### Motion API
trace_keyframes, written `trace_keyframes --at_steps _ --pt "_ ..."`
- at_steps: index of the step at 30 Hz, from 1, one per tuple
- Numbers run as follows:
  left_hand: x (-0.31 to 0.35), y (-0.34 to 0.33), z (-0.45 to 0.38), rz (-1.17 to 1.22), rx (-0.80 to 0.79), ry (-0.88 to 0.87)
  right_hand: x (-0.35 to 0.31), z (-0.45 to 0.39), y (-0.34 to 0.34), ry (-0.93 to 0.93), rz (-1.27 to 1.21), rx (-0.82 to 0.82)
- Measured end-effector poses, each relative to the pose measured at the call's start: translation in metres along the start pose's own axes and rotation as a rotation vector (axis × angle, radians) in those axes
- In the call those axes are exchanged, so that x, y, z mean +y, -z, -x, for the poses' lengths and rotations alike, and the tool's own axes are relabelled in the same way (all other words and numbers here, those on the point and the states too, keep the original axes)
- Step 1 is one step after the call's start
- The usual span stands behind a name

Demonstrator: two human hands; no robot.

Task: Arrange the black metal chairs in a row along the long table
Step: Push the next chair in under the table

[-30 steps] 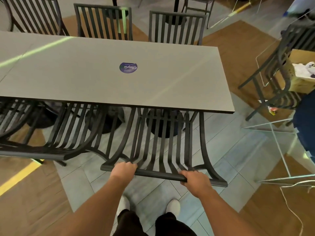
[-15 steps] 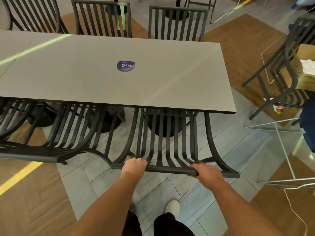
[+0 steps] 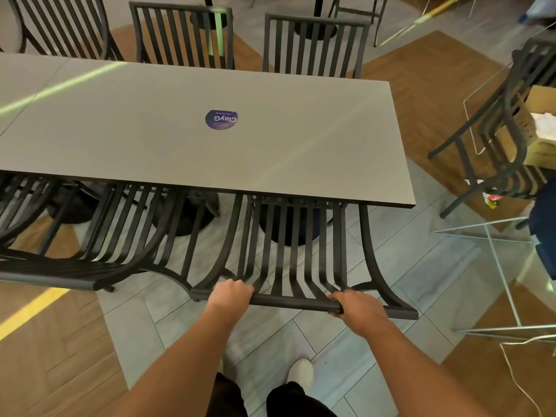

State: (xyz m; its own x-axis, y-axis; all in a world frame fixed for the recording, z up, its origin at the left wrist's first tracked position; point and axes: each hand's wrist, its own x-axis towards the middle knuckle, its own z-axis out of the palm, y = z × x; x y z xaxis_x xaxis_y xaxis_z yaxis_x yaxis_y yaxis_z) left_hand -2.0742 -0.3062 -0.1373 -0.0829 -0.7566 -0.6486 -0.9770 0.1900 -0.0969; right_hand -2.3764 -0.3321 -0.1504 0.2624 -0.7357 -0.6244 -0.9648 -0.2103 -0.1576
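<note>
Both hands clamped on the top rail of the black metal chair (image 3: 288,257) at the near right end of the long table (image 3: 192,139), left hand (image 3: 230,293) toward the rail's left end, right hand (image 3: 356,305) toward its right, seat already tucked under the tabletop edge. Likely stiff, fairly heavy and prone to scraping on the tiles, so best steered by that rail with a wide two-handed grip, never by the thin slats. Close on the left, a neighbouring chair (image 3: 90,254) nearly touching; ahead, the table's round pedestal base (image 3: 288,227) blocking deeper travel; well apart to the right, a loose chair (image 3: 508,139), a cardboard box (image 3: 538,124) and a wire frame (image 3: 496,266).
</note>
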Motion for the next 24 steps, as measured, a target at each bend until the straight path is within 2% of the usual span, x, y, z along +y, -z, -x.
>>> trace_keyframes --at_steps 4,8,12,15,19,24 --pt "-0.002 0.007 -0.002 0.055 -0.048 -0.010 -0.001 0.000 0.003 -0.021 -0.035 -0.047" --pt "-0.010 0.021 0.000 0.182 -0.168 -0.092 -0.002 -0.001 0.014 -0.088 -0.150 -0.164" --pt "-0.020 0.037 -0.002 0.236 -0.219 -0.165 -0.006 0.008 0.023 -0.189 -0.338 -0.207" --pt "-0.022 0.053 -0.010 0.263 -0.167 -0.180 -0.009 0.015 0.033 -0.203 -0.573 -0.214" --pt "-0.017 0.072 -0.026 0.303 -0.092 -0.214 -0.003 0.020 0.057 -0.277 -0.729 -0.089" --pt "0.006 0.102 -0.046 0.322 0.002 -0.224 0.016 0.020 0.082 -0.365 -0.653 0.061"
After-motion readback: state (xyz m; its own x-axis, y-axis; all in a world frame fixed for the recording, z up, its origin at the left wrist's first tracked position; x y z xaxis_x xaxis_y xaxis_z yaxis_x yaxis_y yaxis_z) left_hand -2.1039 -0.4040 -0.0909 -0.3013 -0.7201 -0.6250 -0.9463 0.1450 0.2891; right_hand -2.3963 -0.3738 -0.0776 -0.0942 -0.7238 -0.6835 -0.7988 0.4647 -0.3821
